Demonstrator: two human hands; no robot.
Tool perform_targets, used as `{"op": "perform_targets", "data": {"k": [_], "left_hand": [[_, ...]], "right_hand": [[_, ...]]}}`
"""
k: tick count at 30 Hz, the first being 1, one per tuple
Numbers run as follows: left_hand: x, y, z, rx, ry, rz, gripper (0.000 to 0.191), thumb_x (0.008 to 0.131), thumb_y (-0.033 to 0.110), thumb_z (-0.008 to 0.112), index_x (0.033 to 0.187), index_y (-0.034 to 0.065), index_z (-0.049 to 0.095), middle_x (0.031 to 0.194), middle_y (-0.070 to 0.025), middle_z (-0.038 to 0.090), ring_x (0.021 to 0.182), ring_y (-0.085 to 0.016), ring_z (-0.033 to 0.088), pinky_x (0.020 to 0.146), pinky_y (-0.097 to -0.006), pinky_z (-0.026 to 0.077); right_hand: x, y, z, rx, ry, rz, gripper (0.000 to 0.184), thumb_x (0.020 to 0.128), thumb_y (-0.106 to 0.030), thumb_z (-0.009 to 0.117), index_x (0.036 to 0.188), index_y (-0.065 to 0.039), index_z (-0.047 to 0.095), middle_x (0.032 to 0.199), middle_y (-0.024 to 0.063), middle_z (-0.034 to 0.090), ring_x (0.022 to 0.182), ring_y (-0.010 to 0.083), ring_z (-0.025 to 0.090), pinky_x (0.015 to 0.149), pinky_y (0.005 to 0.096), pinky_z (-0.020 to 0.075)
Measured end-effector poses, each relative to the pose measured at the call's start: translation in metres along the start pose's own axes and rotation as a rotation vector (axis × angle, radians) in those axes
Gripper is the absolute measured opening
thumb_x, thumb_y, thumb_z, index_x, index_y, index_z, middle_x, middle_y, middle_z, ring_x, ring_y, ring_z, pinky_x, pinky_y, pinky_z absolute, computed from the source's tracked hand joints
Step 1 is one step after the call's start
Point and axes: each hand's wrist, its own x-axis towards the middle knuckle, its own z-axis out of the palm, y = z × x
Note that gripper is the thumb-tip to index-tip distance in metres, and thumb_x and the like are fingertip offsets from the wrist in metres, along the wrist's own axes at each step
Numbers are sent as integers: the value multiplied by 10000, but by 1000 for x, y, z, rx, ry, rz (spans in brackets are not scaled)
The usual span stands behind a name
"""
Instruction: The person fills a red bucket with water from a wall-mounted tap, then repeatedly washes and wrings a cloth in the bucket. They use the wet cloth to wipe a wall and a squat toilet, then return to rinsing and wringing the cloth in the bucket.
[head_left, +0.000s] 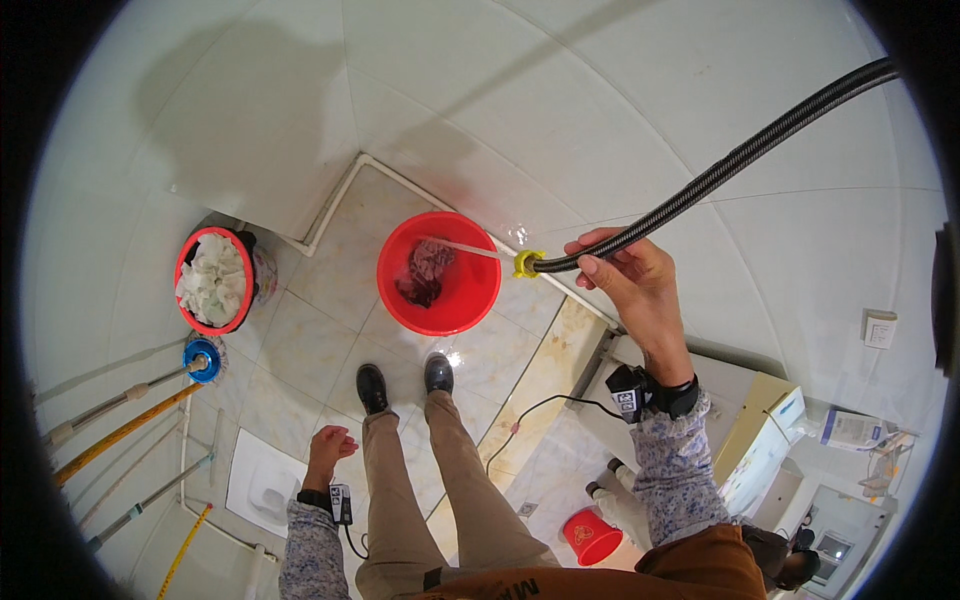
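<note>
My right hand grips a black braided hose near its end, which carries a yellow fitting. A stream of water runs from that end into a red plastic bucket on the tiled floor. Dark wet cloth lies at the bottom of the bucket. My left hand hangs at my left side, with its fingers loosely curled and nothing visible in it. The hose's far part leaves toward the upper right.
A red-rimmed waste bin full of crumpled white paper stands at the left. Below it are a mop with a blue disc, several poles and a squat toilet. Another person's legs and a smaller red bucket are at the lower right.
</note>
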Motion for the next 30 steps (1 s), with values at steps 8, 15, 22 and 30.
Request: {"op": "perform_targets", "data": {"k": [8, 15, 22, 30], "left_hand": [[1, 6, 5, 20, -30, 22, 181, 943, 172, 556, 1009, 8, 595, 852, -116, 649, 769, -229, 677, 704, -333, 585], [-4, 18, 12, 60, -22, 13, 189, 942, 165, 557, 1020, -3, 594, 853, -119, 645, 770, -233, 679, 698, -324, 585], [-1, 16, 12, 38, -12, -16, 171, 934, 150, 567, 1015, 3, 595, 851, -119, 645, 764, -237, 681, 691, -329, 586], [-1, 14, 13, 50, -13, 1, 166, 938, 157, 564, 1004, 8, 597, 844, -112, 650, 761, -233, 682, 687, -326, 585]], "right_hand": [[-15, -4, -10, -25, 0, 88, 192, 870, -17, 659, 1057, 11, 623, 972, 82, 682, 749, 71, 573, 636, 212, 488], [-18, -1, -14, -24, -17, 67, 202, 865, -24, 672, 1061, 6, 630, 969, 76, 683, 722, 63, 551, 633, 209, 478], [-19, 1, -15, -6, -8, 51, 200, 864, -20, 672, 1059, 2, 633, 981, 66, 679, 765, 74, 571, 669, 215, 481], [-18, 1, -14, -85, 17, 41, 168, 854, -26, 680, 1016, 2, 646, 990, 45, 676, 803, 76, 593, 729, 238, 484]]}}
